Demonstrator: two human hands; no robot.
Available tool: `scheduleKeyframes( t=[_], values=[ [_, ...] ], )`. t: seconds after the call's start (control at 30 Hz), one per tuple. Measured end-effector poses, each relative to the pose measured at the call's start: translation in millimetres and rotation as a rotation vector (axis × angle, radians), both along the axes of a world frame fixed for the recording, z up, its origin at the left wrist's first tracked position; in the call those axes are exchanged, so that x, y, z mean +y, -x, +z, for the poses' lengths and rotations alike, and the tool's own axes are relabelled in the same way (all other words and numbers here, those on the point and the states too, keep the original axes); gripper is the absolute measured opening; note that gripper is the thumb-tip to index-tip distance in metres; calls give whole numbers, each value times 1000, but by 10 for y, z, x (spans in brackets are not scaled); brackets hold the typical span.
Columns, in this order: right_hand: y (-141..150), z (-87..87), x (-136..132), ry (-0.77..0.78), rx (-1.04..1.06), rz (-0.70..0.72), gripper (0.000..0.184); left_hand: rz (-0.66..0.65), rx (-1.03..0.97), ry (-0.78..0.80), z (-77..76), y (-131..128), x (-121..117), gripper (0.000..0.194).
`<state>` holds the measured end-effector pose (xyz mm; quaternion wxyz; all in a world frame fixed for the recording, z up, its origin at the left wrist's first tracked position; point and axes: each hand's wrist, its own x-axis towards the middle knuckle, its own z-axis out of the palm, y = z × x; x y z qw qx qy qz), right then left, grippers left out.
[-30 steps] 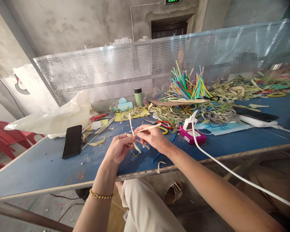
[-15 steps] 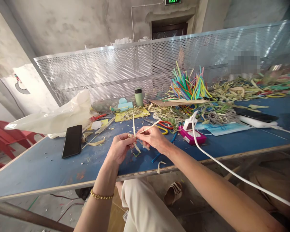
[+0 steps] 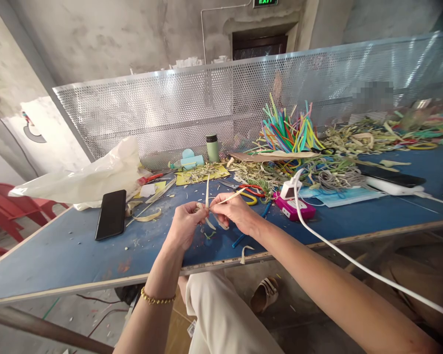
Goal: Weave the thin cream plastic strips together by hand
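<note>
Pale, flat strips of dried leaf (image 3: pixel 207 189) cross between my two hands above the table's front part. My left hand (image 3: pixel 186 219) pinches them between thumb and fingertips; one strip stands up from the pinch and an end hangs below. Close against it, my right hand (image 3: pixel 231 211) is closed on another pale strip (image 3: pixel 236 195) that sticks out up and to the right. Exactly how the strips join is hidden by my fingers. Behind my right hand lie scissors with red and yellow handles (image 3: pixel 251 191). A loose curled strip (image 3: pixel 245 254) rests at the table's edge.
A black phone (image 3: pixel 110 215) lies left, beside a plastic bag (image 3: pixel 96 174). To the right stand a magenta power strip (image 3: pixel 299 210) with a white cable (image 3: pixel 339 251). Behind are a green bottle (image 3: pixel 212 150), colourful pipe cleaners (image 3: pixel 290 130) and dried leaf scraps (image 3: pixel 256 174).
My hands have stayed close together, with small finger movements. The upright strip has swung from leaning left to nearly vertical. Both hands still grip strips.
</note>
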<state>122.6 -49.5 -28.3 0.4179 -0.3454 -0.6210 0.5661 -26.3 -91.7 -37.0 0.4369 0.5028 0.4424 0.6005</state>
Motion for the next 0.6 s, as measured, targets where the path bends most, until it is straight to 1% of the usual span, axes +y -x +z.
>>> scheduleKeyframes(
  t=[0.13, 0.3, 0.43, 0.6],
  values=[
    [-5, 27, -18, 66, 69, 39, 6, -4, 9, -45, -6, -24, -9, 20],
    [-16, 25, 18, 123, 162, 22, 9, -5, -17, -60, 11, -39, -20, 20],
    [-22, 21, 45, 112, 219, -4, 13, -31, -84, -14, 56, -40, -48, 22],
    [-24, 29, 37, 94, 245, -31, 15, -50, -100, 9, 85, -45, -68, 24]
  ],
)
